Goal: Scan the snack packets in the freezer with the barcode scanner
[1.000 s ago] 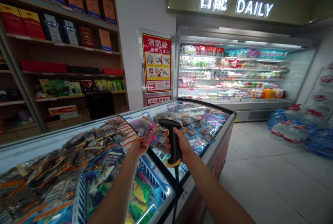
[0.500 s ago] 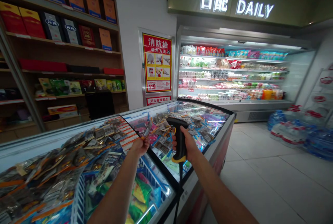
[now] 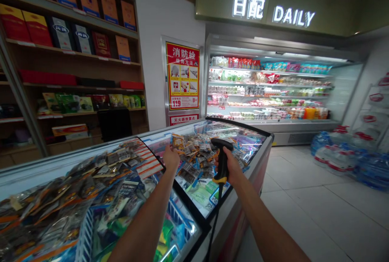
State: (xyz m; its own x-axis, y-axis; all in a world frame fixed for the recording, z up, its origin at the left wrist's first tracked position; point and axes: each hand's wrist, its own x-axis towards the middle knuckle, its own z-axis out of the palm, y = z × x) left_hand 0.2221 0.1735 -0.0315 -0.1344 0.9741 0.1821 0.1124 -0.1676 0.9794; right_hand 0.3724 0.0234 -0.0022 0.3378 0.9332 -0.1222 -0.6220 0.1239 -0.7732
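My right hand (image 3: 233, 164) is wrapped around the grip of a black and yellow barcode scanner (image 3: 223, 160), held upright over the right half of the glass-topped freezer chest (image 3: 267, 148). A dark cable hangs from the scanner's base. My left hand (image 3: 171, 158) is closed at the edge of a small orange and brown packet (image 3: 178, 143), above the chest's right section; the fingertips are partly hidden. Beyond and between both hands lies a heap of similar packets (image 3: 197, 152). On the left, many more packets (image 3: 60, 197) cover the chest.
A blue basket (image 3: 84, 229) with green and yellow bags sits under my left forearm. Shelves of boxed goods (image 3: 100, 45) stand at the left, with a black chair back (image 3: 114, 124) before them. A lit refrigerated display (image 3: 285, 126) is at the back; bottled water (image 3: 331, 156) stands on the right floor.
My left hand has moved up and slightly right, and its packet now shows its orange and brown face. My right hand has shifted right with the scanner. The view has tilted slightly.
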